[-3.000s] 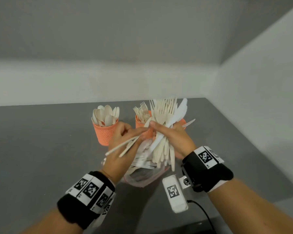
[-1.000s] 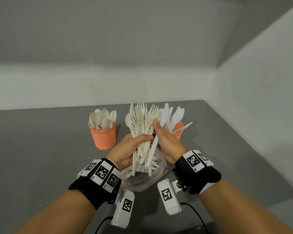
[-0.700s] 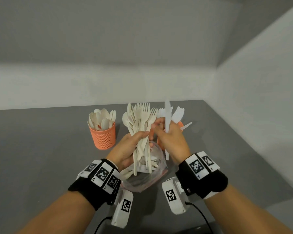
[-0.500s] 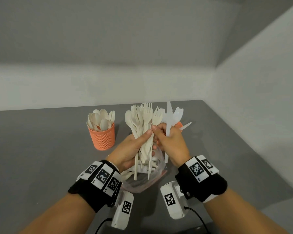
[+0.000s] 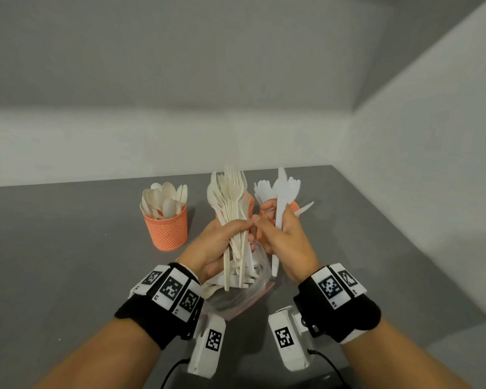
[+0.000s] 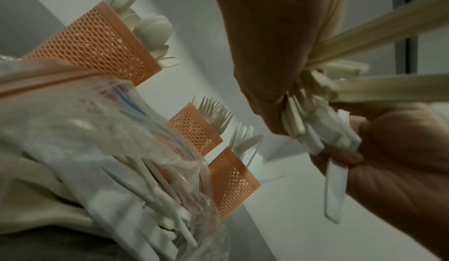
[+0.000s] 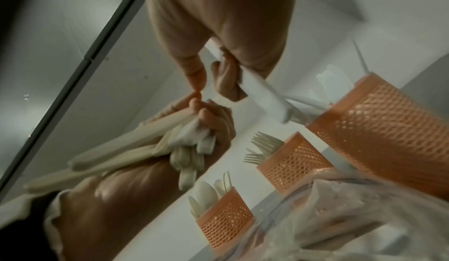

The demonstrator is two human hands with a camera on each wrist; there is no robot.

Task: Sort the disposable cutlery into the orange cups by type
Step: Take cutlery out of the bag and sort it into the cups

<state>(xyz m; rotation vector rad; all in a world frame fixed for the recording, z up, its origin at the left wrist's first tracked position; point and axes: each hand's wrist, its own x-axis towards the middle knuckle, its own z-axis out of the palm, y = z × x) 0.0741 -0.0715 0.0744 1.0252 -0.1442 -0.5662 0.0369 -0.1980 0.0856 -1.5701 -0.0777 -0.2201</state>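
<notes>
My left hand [image 5: 219, 245] grips a thick bundle of cream forks [image 5: 232, 197], tines up, above the plastic bag [image 5: 244, 296]. Just to its right, my right hand [image 5: 285, 240] holds one white knife [image 5: 280, 209] upright in curled fingers, and its forefinger tip meets the bundle. Three orange mesh cups stand behind. The left cup [image 5: 167, 230] holds spoons. The middle cup [image 5: 249, 202], mostly hidden by the bundle, holds forks [image 6: 213, 115]. The right cup [image 5: 294, 206] holds white knives [image 5: 264, 190]. The right wrist view shows the knife [image 7: 262, 92] near the knife cup [image 7: 379, 130].
The clear zip bag [image 6: 102, 150] lies on the grey table [image 5: 68, 262] under my hands, with more mixed cutlery inside. White walls close the table at the back and on the right. Wrist-camera cables trail at the near edge.
My right hand has drawn the white knife out of the bundle and holds it a little to the right. The left hand has kept the fork bundle upright, nearly still.
</notes>
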